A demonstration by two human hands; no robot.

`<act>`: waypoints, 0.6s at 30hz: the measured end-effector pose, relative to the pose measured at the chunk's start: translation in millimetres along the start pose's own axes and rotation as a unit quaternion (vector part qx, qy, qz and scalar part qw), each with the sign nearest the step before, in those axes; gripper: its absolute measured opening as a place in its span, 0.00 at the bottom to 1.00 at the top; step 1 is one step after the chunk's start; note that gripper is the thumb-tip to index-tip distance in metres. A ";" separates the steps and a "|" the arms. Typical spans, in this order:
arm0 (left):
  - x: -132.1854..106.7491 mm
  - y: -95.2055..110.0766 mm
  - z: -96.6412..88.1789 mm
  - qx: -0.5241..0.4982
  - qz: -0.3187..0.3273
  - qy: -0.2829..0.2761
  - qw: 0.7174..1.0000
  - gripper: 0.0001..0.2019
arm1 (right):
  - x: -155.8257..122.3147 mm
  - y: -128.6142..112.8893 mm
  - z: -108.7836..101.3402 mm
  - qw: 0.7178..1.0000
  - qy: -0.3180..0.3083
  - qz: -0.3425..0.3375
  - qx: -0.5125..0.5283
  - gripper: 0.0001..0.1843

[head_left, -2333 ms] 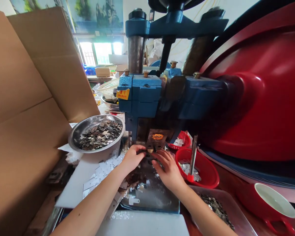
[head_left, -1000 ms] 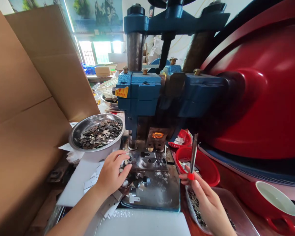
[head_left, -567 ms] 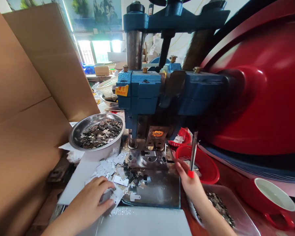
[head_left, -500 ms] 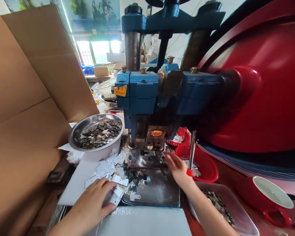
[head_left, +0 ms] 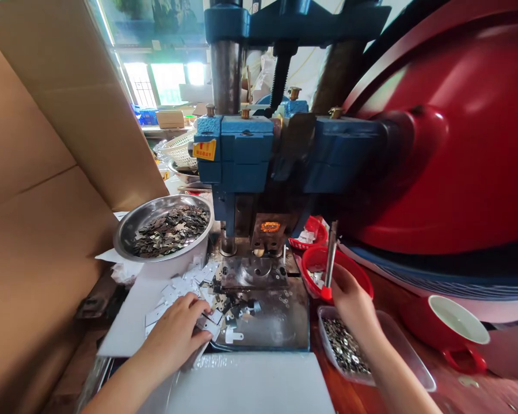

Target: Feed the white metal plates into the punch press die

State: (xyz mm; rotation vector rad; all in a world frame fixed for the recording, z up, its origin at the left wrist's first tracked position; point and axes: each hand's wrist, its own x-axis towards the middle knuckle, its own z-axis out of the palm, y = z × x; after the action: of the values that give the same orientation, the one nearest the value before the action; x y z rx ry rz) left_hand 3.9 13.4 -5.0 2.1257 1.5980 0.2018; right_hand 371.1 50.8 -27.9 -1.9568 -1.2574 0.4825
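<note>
My left hand (head_left: pixel 176 333) lies on a heap of flat silvery metal pieces (head_left: pixel 185 287) on a white board, with fingers and thumb curled round one piece. My right hand (head_left: pixel 351 302) hovers over a clear tray of small dark parts (head_left: pixel 343 348). It reaches to the rim of a red bowl (head_left: pixel 362 275), beside an upright metal rod with a red foot (head_left: pixel 330 259); its fingertips are hidden. Between the hands sits the die plate (head_left: pixel 252 270) of a blue press (head_left: pixel 242 155), with nothing of mine on it.
A steel bowl (head_left: pixel 123 233) full of dark stamped scraps stands left of the press. Cardboard sheets (head_left: pixel 47 201) wall off the left. A big red machine cover (head_left: pixel 457 144) fills the right, with a red mug (head_left: pixel 457 322) below it and a small red basket (head_left: pixel 313 230) behind.
My right hand has drawn back from the die plate to the right, over the tray and red bowl. My left hand stays on the flat pieces. The view has tipped down slightly.
</note>
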 end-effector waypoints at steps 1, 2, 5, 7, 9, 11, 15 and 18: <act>2.1 0.7 -0.9 -0.005 0.003 -0.006 1.000 0.10 | -5.8 1.6 -0.6 1.000 -0.002 -0.004 -0.011 0.29; 3.8 1.5 -1.6 -0.010 0.007 -0.012 1.000 0.07 | -12.5 -0.2 1.4 1.000 -0.008 -0.019 -0.017 0.28; 6.4 3.5 -2.1 -0.017 0.015 -0.010 1.000 0.06 | -34.9 -21.0 18.0 0.988 -0.073 -0.134 -0.027 0.19; 6.4 3.8 -1.8 -0.017 0.031 -0.005 0.999 0.09 | -47.9 -40.1 31.4 0.955 -0.169 -0.239 -0.050 0.15; 5.6 3.7 -1.6 -0.013 0.051 -0.009 0.999 0.12 | -56.4 -56.0 43.0 0.923 -0.240 -0.285 -0.094 0.15; 4.4 3.5 -1.8 -0.006 0.057 -0.013 0.998 0.10 | -59.7 -65.6 52.3 0.910 -0.259 -0.288 -0.149 0.15; 1.2 3.7 -2.6 0.006 0.050 -0.002 0.999 0.02 | -58.6 -69.6 65.5 0.898 -0.239 -0.288 -0.234 0.13; 0.9 6.3 -2.1 -0.006 0.064 0.010 0.998 0.02 | -58.5 -68.7 72.5 0.891 -0.230 -0.295 -0.256 0.12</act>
State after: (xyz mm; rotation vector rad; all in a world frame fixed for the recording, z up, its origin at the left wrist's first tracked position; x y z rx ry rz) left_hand 8.9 13.6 -0.5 2.2262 1.4685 0.2740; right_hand 255.6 43.0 -27.6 -1.7592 -2.3852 0.3229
